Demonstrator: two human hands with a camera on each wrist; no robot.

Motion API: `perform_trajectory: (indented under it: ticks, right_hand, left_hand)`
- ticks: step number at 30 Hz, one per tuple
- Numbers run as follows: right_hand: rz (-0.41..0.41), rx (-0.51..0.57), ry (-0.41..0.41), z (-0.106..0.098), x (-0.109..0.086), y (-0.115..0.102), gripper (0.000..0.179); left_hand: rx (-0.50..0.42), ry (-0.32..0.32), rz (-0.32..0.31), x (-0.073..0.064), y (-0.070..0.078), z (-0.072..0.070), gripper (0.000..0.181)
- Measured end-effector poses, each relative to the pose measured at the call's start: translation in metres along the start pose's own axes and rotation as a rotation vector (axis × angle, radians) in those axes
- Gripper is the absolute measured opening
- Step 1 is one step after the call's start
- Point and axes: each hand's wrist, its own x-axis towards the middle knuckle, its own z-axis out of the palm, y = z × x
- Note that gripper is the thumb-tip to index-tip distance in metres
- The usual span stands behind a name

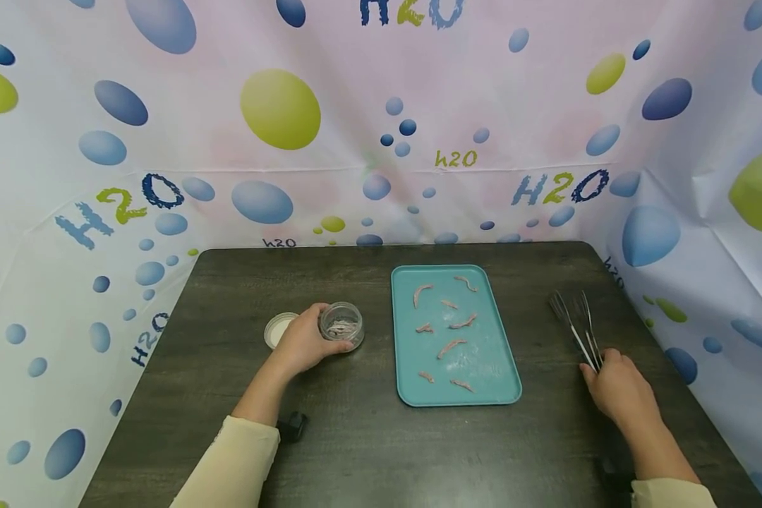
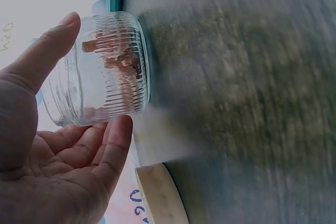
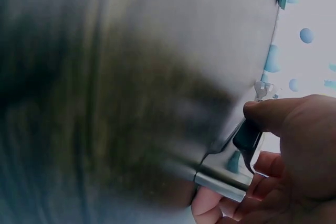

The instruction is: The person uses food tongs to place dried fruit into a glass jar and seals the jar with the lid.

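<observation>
So both hands are busy here, and the tray [image 1: 492, 353] sits right between them on the dark counter [image 1: 355, 458]. Left hand [image 1: 306, 342] has a small glass jar [image 1: 341, 310] with some brownish-pink bits [image 1: 341, 329] in the bottom; thumb's on the near side and the fingers wrap the far side. In the left wrist view the jar looks upright, with its base on or very close to the counter, can't say which. The lid [image 1: 278, 329] is off, lying just left of the jar, partly behind the hand. Right hand [image 1: 622, 388] is closed around the near end of some metal tongs [image 1: 583, 346], and the far ends of those stand apart with nothing I can spot between them. The big thing imo is the sideways layout: the tray's long axis runs near to far, the tongs run roughly the same way with their tips leaning a bit left, and the tray is off to the left of those tips. Eight pinkish strips [image 1: 451, 348] are scattered over it, well apart from the tongs. Left hand is the nearer one, since the jar is just beside the tray's left edge without touching it.
</observation>
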Motion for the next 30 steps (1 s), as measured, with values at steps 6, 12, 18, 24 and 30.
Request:
perform_trajectory:
  ticks: [6, 12, 18, 24, 30]
  right_hand:
    - [-0.004, 0.03, -0.024, -0.001, 0.002, 0.002, 0.06]
    - [-0.039, 0.094, 0.016, -0.001, 0.002, 0.006, 0.048]
    - [-0.026, 0.157, 0.083, -0.003, 0.0, 0.006, 0.044]
    - [0.022, 0.187, 0.032, -0.008, -0.003, 0.005, 0.051]
    - [0.042, 0.195, 0.003, -0.011, -0.003, 0.004, 0.054]
  left_hand:
    - [-0.005, -0.006, -0.017, 0.0, -0.002, 0.0, 0.103]
    - [-0.007, -0.013, -0.029, 0.0, -0.002, -0.001, 0.103]
    - [-0.012, -0.017, -0.03, 0.0, -0.003, 0.0, 0.102]
    - [-0.004, -0.019, -0.04, 0.001, -0.003, -0.001, 0.102]
    - [0.006, -0.016, -0.04, 0.0, -0.003, -0.001, 0.103]
